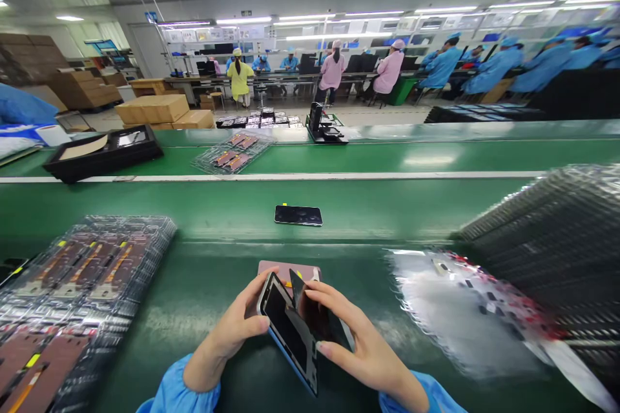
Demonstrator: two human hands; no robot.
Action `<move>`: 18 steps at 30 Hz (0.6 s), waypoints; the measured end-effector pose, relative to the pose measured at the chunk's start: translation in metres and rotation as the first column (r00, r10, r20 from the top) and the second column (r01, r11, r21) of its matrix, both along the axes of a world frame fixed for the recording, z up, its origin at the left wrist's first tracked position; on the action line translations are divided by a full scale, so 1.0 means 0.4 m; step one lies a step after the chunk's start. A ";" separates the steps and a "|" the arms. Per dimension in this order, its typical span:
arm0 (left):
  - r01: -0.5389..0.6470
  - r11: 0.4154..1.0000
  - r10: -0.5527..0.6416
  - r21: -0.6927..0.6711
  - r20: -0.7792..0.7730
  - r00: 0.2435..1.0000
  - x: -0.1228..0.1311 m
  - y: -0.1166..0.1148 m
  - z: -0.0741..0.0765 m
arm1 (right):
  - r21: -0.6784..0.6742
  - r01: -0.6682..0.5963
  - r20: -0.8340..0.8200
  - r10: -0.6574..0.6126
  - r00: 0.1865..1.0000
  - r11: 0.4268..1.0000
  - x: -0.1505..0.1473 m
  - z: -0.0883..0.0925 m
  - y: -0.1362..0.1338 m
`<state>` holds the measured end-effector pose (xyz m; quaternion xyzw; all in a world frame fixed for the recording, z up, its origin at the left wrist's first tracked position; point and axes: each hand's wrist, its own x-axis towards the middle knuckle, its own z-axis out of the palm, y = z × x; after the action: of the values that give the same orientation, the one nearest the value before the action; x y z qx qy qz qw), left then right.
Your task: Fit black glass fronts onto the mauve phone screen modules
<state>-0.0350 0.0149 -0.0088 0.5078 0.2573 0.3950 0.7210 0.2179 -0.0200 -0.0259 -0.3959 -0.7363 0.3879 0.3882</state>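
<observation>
Holding a phone body at the lower centre of the frame: left hand, thumb along one edge, fingers around the far side, grip firm on it, device tilted. Right hand has a thin dark panel between thumb and fingers, a narrow grip; panel leans at an angle to the phone body. Cannot tell whether the two touch along their edges. Just behind, partly hidden, a mauve plate lies on the green surface. Farther up, mid-frame, a second phone lies flat, dark face up. Lower left: clear tray bearing brownish parts with orange strips. Lower right: clear film, blurred, beside stacked trays. Upper left: black tray; to its right, a smaller clear tray with more brownish parts. Black stand upright near upper centre.
</observation>
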 end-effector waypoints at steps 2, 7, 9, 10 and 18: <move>0.011 1.000 -0.011 -0.003 0.002 1.000 0.000 0.000 0.001 | 0.001 0.000 0.009 0.000 1.000 1.000 0.003 0.002 0.000; -0.003 1.000 0.003 -0.009 -0.029 1.000 0.002 -0.001 -0.002 | -0.007 -0.003 0.025 0.003 1.000 1.000 0.003 0.007 -0.001; 0.007 1.000 -0.007 -0.017 -0.037 0.999 0.007 0.000 -0.001 | -0.013 0.010 0.034 -0.009 0.999 1.000 0.000 0.005 -0.001; 0.011 1.000 -0.012 -0.017 -0.038 0.999 0.010 0.000 0.000 | -0.013 0.020 0.037 -0.019 0.999 1.000 -0.002 0.003 0.000; -0.031 0.999 0.031 -0.021 -0.004 1.000 0.029 -0.014 -0.022 | 0.014 0.047 0.044 -0.047 0.998 0.999 -0.033 -0.007 -0.007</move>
<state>-0.0234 0.0092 -0.0177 0.4968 0.2706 0.4024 0.7197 0.2046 -0.0228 -0.0286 -0.4191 -0.7378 0.3650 0.3832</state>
